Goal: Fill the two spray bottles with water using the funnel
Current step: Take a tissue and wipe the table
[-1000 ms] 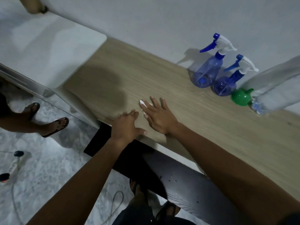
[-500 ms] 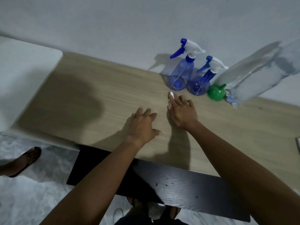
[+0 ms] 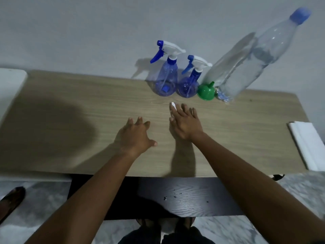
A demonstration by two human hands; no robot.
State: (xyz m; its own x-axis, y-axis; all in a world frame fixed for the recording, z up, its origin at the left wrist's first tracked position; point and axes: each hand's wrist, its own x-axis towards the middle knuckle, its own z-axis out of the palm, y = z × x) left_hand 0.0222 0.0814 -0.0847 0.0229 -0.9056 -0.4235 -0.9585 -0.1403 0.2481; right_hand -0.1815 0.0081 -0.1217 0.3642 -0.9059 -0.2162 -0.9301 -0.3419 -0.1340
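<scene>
Both hands were over the wooden table (image 3: 70, 106), well inside its near edge. The left hand (image 3: 134, 136) lay palm down with fingers spread and slightly bent, holding nothing; whether it touched the wood could not be told. The right hand (image 3: 186, 123) lay with straight fingers pointing at the far edge, also holding nothing, with a small white patch (image 3: 173, 105) at the tip of its index finger. Along the far edge, against the wall and right of the middle, stood a row of things. The left spray bottle (image 3: 166, 76) and the right spray bottle (image 3: 189, 83) were upright and just beside each other, both of clear blue plastic with white heads and blue triggers. Next came the green funnel (image 3: 206, 91), its spout pointing up and away. Just beside it stood the large clear water bottle (image 3: 255, 60) with a blue cap. Any print on these things was too blurred to read. The right fingertips were near the funnel but apart from it. A white folded sheet (image 3: 307, 145) lay at the table's right edge, and a dark shelf (image 3: 175, 196) jutted out below the near edge.
</scene>
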